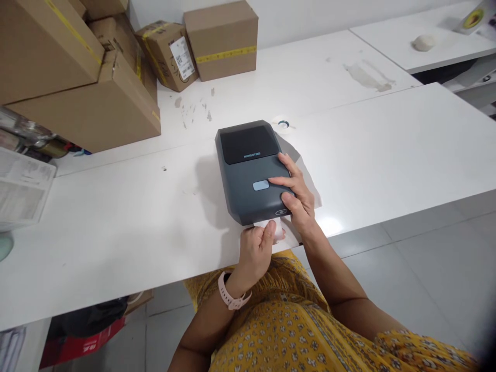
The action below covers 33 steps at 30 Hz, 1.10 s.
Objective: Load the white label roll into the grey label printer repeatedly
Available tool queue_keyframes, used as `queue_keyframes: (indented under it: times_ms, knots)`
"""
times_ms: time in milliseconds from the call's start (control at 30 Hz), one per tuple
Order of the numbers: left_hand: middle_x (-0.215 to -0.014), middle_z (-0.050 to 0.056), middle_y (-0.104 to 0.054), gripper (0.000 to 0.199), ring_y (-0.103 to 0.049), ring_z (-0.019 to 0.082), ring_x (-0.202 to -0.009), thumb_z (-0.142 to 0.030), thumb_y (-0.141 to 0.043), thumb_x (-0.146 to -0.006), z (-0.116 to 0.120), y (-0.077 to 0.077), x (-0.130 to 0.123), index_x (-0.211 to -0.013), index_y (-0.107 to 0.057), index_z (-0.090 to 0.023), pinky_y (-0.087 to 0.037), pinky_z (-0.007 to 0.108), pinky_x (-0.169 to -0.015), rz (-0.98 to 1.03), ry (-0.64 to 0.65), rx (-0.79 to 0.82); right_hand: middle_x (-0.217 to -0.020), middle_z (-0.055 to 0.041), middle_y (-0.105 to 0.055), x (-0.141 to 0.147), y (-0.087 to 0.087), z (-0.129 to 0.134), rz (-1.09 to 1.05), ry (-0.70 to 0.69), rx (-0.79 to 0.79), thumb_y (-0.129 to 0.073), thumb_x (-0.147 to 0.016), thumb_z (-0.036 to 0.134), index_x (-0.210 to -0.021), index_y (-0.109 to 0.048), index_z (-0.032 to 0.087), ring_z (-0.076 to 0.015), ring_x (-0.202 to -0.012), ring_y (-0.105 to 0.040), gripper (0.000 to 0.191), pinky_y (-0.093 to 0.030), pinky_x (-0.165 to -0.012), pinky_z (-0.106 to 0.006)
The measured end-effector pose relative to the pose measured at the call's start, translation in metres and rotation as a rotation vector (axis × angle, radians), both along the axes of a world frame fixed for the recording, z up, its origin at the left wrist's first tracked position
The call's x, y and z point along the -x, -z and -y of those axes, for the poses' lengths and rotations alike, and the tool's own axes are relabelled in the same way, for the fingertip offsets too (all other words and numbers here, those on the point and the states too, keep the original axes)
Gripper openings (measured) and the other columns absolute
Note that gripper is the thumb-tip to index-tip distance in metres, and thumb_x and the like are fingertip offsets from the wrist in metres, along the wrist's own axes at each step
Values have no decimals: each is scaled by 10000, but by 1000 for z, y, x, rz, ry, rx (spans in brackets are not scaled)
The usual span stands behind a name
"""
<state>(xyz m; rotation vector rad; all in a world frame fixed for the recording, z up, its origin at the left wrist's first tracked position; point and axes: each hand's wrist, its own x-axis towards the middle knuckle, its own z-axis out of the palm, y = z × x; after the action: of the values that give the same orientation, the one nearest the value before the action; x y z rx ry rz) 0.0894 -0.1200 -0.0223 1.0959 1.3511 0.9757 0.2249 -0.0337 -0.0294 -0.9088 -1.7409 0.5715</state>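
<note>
Your left hand [256, 248] is pinched tight on a small white strip of paper [278, 227] at the near edge of a dark blue-grey, boxy plastic machine [244, 178]. The machine sits on the shiny white surface [155, 227], right in front of you. Your right hand [297, 195] lies on its right side, fingers spread. So far, the paper pokes out, but doesn't look free yet. I can't tell if it's going in or coming out.
</note>
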Motion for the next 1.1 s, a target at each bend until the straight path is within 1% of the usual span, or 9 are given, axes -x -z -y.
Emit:
queue_keyframes:
  times_ms: [67, 233, 367, 500, 667, 800, 867, 1000, 1100]
  knots:
    - [-734, 122, -788, 610, -737, 238, -703, -674, -533, -943, 0, 2, 1, -675, -775, -182, -598, 383, -787, -9, 12, -16, -1663, 86, -421, 1, -1, 1, -36, -12, -8, -418, -1049, 438, -1272, -654, 391, -305, -1575, -351, 328, -302, -1286, -622]
    - [-749, 114, -784, 616, -684, 192, -609, -701, -563, -917, -3, 1, 3, -718, -772, -157, -586, 340, -673, 333, 104, 138, -1657, 102, -432, -3, -14, 3, 146, 35, -131, -397, -1051, 337, -1255, -676, 413, -323, -1567, -358, 354, -292, -1268, -660]
    - [-762, 115, -779, 601, -658, 179, -623, -697, -595, -904, -3, -3, 5, -708, -751, -151, -572, 321, -668, 307, 105, 118, -1653, 99, -443, -10, -35, 3, 411, 47, -245, -479, -1023, 423, -1253, -671, 412, -373, -1579, -312, 300, -124, -1298, -695]
    - [-753, 112, -779, 625, -674, 186, -646, -696, -547, -935, -6, -1, 7, -715, -750, -148, -569, 314, -683, 236, 136, 88, -1607, 57, -520, -7, -52, -1, 558, 38, -322, -437, -1054, 416, -1136, -685, 345, -337, -1589, -309, 271, -30, -1328, -613]
    - [-765, 115, -793, 663, -705, 185, -654, -649, -441, -1003, -4, -1, 10, -689, -736, -146, -559, 295, -690, 93, 191, 43, -1503, 32, -634, 2, -48, -11, 539, -16, -308, -482, -1053, 286, -978, -646, 268, -263, -1603, -297, 182, -18, -1335, -587]
    - [-696, 54, -759, 519, -660, 130, -584, -429, -438, -1066, 10, -25, 28, -729, -729, -163, -495, 245, -603, -112, 279, -186, -1549, 7, -587, -1, -30, -6, 381, -34, -222, -501, -1042, 310, -1097, -646, 291, -283, -1583, -339, 156, -137, -1311, -639]
    - [-667, 18, -715, 431, -652, 115, -616, -329, -472, -1061, 12, -39, 43, -742, -719, -178, -484, 230, -623, -174, 146, -424, -1649, -20, -461, -5, -16, 3, 217, -23, -142, -490, -1046, 388, -1279, -612, 314, -300, -1570, -361, 273, -279, -1275, -626]
    - [-759, 13, -721, 369, -668, 127, -729, -316, -482, -1058, -20, -47, 78, -799, -717, -197, -522, 246, -712, -252, -437, -649, -1723, -40, -318, -7, 10, 24, -68, 86, 87, -372, -1058, 569, -1596, -354, 355, -318, -1587, -325, 579, -362, -1256, -599]
    - [-1193, 80, -750, 260, -700, 201, -1083, -392, -575, -1008, -64, -33, 97, -1142, -716, -219, -570, 330, -908, -153, -387, -484, -1719, -18, -323, -9, 13, 28, -67, 119, 117, -325, -1061, 593, -1653, -244, 387, -323, -1592, -313, 631, -352, -1280, -565]
